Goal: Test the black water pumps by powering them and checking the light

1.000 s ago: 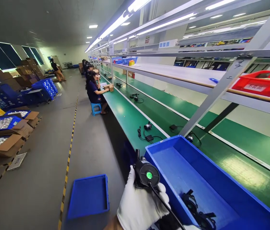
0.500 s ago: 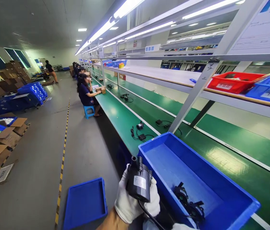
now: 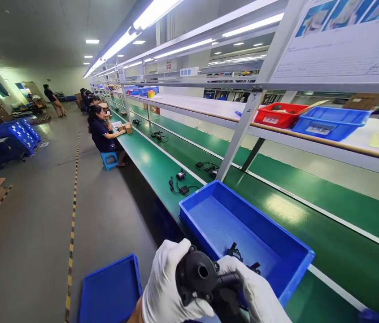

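A black pump (image 3: 198,274) sits low in view, just in front of a blue bin (image 3: 286,251) on the green bench (image 3: 155,166). Earlier only the gloved left hand (image 3: 165,291) held it; now the gloved right hand (image 3: 253,291) grips it too, hands close together. Both wrists are cut off below. Black parts (image 3: 239,255) in the bin are partly hidden.

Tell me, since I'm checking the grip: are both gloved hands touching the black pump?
Touching. The head view shows the left hand wrapped around the side of the black pump, and the right hand closed on its other end.
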`<state>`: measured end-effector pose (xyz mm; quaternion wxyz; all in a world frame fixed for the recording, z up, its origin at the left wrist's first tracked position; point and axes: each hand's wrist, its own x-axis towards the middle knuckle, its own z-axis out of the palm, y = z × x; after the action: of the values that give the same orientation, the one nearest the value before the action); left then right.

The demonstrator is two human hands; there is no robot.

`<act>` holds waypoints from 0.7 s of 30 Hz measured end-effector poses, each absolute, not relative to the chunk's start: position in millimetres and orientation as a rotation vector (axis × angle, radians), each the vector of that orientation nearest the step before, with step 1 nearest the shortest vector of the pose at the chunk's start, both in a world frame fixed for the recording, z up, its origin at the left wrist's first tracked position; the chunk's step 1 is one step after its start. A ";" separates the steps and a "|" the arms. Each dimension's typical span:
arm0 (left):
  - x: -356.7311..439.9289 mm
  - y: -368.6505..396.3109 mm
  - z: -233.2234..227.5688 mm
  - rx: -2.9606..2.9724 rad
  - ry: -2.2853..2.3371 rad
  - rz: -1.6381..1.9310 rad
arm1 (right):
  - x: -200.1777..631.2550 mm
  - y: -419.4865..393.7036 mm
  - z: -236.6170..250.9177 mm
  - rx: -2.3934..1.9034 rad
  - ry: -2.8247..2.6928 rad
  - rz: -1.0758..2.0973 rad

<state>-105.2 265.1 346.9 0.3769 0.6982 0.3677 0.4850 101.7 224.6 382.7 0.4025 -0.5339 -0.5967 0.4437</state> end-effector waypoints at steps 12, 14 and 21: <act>-100.3 265.2 361.5 1.706 1.050 1.146 | 117.8 235.1 364.0 -1.259 -1.522 1.282; -96.1 265.5 363.8 1.687 1.061 1.136 | 118.2 238.6 366.8 -1.285 -1.531 1.233; -98.2 264.2 369.7 1.698 0.992 1.077 | 107.4 249.6 377.5 -1.384 -1.273 1.371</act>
<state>-98.2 264.2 369.7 0.4346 0.6821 0.3983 0.4327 107.4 249.6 377.5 0.3960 -0.5461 -0.5022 0.5411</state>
